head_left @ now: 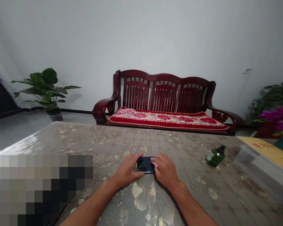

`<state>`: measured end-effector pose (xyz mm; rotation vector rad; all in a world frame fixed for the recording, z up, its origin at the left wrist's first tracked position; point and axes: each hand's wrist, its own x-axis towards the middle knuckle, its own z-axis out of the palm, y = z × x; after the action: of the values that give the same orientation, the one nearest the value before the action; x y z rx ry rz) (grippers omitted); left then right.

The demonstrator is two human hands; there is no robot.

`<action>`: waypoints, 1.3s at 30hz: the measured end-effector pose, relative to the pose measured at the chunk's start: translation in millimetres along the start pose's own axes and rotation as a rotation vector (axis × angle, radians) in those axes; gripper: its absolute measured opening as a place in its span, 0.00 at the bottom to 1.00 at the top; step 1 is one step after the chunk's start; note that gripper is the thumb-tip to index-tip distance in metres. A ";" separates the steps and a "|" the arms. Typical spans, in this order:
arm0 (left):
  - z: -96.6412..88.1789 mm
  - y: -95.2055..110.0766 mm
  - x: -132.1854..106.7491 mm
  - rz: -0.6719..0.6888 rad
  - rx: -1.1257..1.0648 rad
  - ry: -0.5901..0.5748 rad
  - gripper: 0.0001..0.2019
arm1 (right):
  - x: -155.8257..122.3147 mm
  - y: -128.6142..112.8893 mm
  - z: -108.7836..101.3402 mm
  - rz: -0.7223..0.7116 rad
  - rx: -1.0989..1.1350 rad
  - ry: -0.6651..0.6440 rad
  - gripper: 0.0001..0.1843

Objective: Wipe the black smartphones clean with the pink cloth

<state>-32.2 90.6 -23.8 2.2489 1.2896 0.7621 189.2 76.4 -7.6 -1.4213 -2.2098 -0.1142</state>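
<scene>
A dark blue smartphone [146, 162] lies back side up on the patterned tablecloth, its camera block at the lower left. My left hand [127, 169] grips the phone's left end, thumb along the near edge and fingers along the far edge. Pinched in my right hand [165, 171] is a small pale pink cloth [154, 162], pressed against the right part of the phone's back. The fingers of my right hand hide most of the cloth and the phone's right end.
To the right on the table [191, 188] stand a green spray bottle [215, 156] and a clear plastic box [261, 171] with a yellow top. Beyond the table is a wooden bench [165, 94]. A potted plant [50, 91] stands at left, purple flowers [279, 116] at right. Blurred blocks cover the lower left.
</scene>
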 end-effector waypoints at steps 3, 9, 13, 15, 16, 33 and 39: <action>0.0 -0.4 0.8 0.006 -0.004 -0.004 0.35 | 0.1 4.4 -1.1 0.019 0.001 0.003 0.13; -1.2 0.9 1.7 0.012 -0.006 -0.006 0.34 | 1.1 14.0 -2.3 0.115 -0.064 0.009 0.13; -0.5 0.2 2.2 0.028 0.001 -0.005 0.34 | 1.0 2.5 -2.1 0.002 -0.034 -0.018 0.12; 0.3 -0.4 2.3 0.031 0.000 0.000 0.34 | 0.9 -1.4 -3.0 -0.043 -0.017 -0.037 0.12; 0.5 -0.4 2.4 0.032 0.000 0.004 0.34 | 0.9 -1.3 -3.8 -0.041 -0.017 -0.041 0.12; 0.7 5.7 5.9 0.056 0.032 0.003 0.35 | 1.1 -1.0 -10.2 0.085 -0.101 -0.055 0.14; 0.0 8.5 6.0 0.058 0.027 0.012 0.33 | -4.5 5.9 -13.5 0.126 -0.133 -0.040 0.14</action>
<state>-24.3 91.8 -17.1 2.3153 1.2526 0.7841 200.7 70.8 0.9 -1.6437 -2.1723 -0.1938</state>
